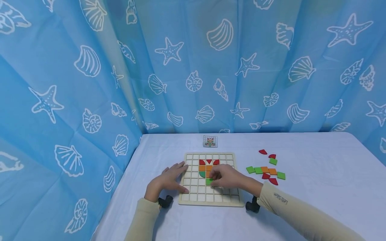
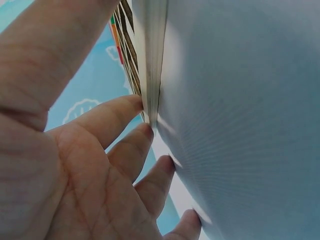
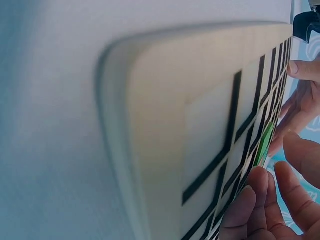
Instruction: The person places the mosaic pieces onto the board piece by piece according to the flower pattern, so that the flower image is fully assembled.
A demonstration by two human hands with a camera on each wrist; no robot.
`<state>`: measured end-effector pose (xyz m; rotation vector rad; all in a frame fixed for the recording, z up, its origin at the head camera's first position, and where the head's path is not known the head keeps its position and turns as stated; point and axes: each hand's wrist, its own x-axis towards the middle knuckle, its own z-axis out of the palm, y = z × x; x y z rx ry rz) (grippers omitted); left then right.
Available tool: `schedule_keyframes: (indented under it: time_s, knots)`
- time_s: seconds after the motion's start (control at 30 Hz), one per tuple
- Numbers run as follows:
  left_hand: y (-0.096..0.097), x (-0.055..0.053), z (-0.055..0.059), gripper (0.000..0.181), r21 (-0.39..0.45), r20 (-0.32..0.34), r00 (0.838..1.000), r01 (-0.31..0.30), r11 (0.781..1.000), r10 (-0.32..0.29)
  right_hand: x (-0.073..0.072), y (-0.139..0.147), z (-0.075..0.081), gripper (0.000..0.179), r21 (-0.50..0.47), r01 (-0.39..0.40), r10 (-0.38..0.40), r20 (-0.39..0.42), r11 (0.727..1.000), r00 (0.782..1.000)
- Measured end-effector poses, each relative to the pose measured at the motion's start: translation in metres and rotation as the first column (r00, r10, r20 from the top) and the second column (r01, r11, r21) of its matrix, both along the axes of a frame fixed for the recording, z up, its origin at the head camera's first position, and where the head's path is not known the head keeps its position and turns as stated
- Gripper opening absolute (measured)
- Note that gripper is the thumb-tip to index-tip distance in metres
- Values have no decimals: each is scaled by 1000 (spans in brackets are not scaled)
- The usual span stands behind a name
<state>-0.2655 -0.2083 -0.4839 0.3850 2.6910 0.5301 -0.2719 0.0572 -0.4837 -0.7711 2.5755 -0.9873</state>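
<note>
A wooden grid board [image 1: 193,203] lies on the white table. My left hand [image 1: 170,179] rests at its left edge, thumb and fingers spread; the left wrist view shows the fingertips along the board's side. Over the board's middle, my right hand [image 1: 227,176] has its fingers bent, the thumb at a green square tile [image 1: 208,182]. In the right wrist view the thumb and forefinger tips stand apart with nothing visible between them. Red tiles [image 1: 202,162], orange tiles [image 1: 202,168] and a dark green rounded tile [image 1: 202,174] sit in the grid. My right hand hides some cells.
Several loose tiles lie right of the board: green squares [image 1: 250,169], orange squares [image 1: 272,171] and red curved pieces [image 1: 273,181]. Behind the board stands a small pattern card [image 1: 210,141]. A blue shell-print curtain [image 1: 193,67] hangs around the table's back and left.
</note>
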Motion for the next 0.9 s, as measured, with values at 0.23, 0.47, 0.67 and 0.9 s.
schedule_keyframes:
  time_s: [0.23,0.47,0.67,0.9]
  knots:
    - [2,-5,5,104,9,-24,1000,-1,1000,2,-6,11,8,13,-30,21,-21,-21,999,1000]
    - [1,1,0,105,-7,-9,1000,1,1000,-1,-4,21,4,12,-16,43,-43,-14,999,999]
    - [1,-1,-1,104,-18,-22,1000,-4,1000,3,-7,31,5,13,-27,54,-55,-43,998,998]
    - [1,-1,-2,105,-14,-8,1000,-6,1000,6,-14,43,9,14,-13,69,-70,-34,998,997]
